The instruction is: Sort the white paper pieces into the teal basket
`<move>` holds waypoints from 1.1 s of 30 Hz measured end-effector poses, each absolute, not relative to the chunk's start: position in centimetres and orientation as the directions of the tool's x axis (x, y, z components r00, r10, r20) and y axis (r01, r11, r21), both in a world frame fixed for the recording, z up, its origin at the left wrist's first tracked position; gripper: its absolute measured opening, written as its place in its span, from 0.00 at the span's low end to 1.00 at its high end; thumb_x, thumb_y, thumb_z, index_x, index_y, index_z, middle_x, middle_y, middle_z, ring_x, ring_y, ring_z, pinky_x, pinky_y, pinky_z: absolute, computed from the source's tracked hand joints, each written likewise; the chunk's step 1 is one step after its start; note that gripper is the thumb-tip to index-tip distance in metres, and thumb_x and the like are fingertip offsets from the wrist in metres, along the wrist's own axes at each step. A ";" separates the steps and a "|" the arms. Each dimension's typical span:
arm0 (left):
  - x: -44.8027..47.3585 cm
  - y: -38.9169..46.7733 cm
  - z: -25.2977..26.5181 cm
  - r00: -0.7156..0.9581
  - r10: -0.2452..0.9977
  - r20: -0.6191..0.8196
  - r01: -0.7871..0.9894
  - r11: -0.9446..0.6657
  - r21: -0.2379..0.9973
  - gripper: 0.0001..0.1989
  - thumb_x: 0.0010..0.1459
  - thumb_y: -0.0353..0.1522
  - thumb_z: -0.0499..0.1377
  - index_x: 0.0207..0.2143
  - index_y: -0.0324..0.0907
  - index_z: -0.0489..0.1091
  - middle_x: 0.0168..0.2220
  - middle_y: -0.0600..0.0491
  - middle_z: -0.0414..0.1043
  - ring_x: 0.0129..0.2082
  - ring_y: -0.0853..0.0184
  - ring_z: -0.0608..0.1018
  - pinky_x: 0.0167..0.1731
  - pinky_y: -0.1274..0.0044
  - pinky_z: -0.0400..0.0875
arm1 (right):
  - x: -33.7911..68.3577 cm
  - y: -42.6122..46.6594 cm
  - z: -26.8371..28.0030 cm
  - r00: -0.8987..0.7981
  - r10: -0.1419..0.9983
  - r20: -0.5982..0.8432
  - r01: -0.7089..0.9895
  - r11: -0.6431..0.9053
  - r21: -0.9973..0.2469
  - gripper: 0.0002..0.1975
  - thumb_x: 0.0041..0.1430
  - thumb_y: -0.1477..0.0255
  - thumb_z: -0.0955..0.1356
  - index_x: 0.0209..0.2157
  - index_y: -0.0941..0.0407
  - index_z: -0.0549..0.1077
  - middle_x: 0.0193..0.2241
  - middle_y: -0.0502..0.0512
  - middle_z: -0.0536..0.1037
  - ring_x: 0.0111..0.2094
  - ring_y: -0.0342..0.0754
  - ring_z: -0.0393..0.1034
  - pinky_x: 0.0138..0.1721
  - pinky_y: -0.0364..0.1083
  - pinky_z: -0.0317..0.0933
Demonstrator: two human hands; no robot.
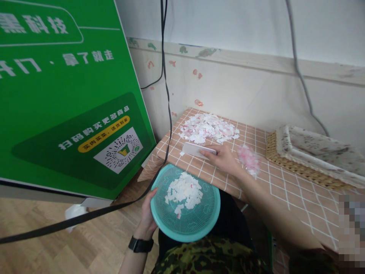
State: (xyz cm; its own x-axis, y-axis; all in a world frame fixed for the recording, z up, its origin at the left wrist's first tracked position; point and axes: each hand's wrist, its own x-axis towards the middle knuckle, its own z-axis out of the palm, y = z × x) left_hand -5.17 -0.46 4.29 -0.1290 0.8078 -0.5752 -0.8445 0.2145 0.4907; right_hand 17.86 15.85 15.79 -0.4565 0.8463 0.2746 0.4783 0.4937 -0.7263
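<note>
My left hand point(148, 213) grips the left rim of a round teal plastic colander point(209, 217), held against the table's front edge. White paper scraps point(185, 190) lie in a heap inside it. Over the table, my right hand point(224, 156) holds a flat white rectangular scraper-like piece point(192, 149) between thumb and fingers. A small scrap point(181, 153) lies by its left end. Just behind it spreads a wide pile of white and pinkish paper scraps point(209, 128). A smaller pink heap point(248, 159) sits to the right of my right hand.
A checkered brown cloth covers the table point(285, 182). A wicker basket with a floral lining point(310, 163) stands at the right. A tall green cabinet point(71, 95) with printed signs is on the left. A black strap point(168, 114) hangs down across the table's left corner.
</note>
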 end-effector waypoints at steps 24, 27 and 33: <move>-5.3 -0.6 4.2 -0.143 0.817 -0.559 -0.839 0.199 0.507 0.07 0.48 0.32 0.61 0.28 0.37 0.75 0.25 0.50 0.78 0.24 0.64 0.77 0.29 0.73 0.72 | 17.2 14.6 17.1 -0.420 0.871 0.255 0.568 0.472 -0.674 0.14 0.57 0.64 0.63 0.34 0.57 0.77 0.24 0.51 0.76 0.21 0.41 0.65 0.22 0.41 0.55; -5.3 -0.6 4.1 -0.155 0.818 -0.554 -0.838 0.188 0.512 0.06 0.48 0.32 0.61 0.28 0.37 0.74 0.24 0.51 0.77 0.24 0.64 0.77 0.29 0.74 0.72 | 16.6 14.5 17.0 -0.425 0.869 0.254 0.577 0.476 -0.664 0.14 0.57 0.65 0.63 0.34 0.57 0.77 0.24 0.51 0.77 0.22 0.41 0.65 0.22 0.41 0.55; -5.2 -0.6 4.3 -0.140 0.807 -0.573 -0.839 0.210 0.501 0.07 0.48 0.32 0.61 0.30 0.37 0.75 0.26 0.50 0.78 0.25 0.63 0.78 0.31 0.72 0.72 | 15.8 13.4 16.2 -0.395 0.864 0.314 0.628 0.503 -0.594 0.13 0.58 0.67 0.62 0.35 0.56 0.76 0.26 0.51 0.78 0.23 0.42 0.68 0.23 0.41 0.56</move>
State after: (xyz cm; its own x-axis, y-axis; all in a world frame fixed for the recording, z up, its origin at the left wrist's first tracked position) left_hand -5.19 -0.61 4.34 -0.1402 0.8074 -0.5731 -0.8393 0.2101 0.5014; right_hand 15.76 13.36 16.21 -0.3946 0.8635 0.3141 0.6282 0.5030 -0.5936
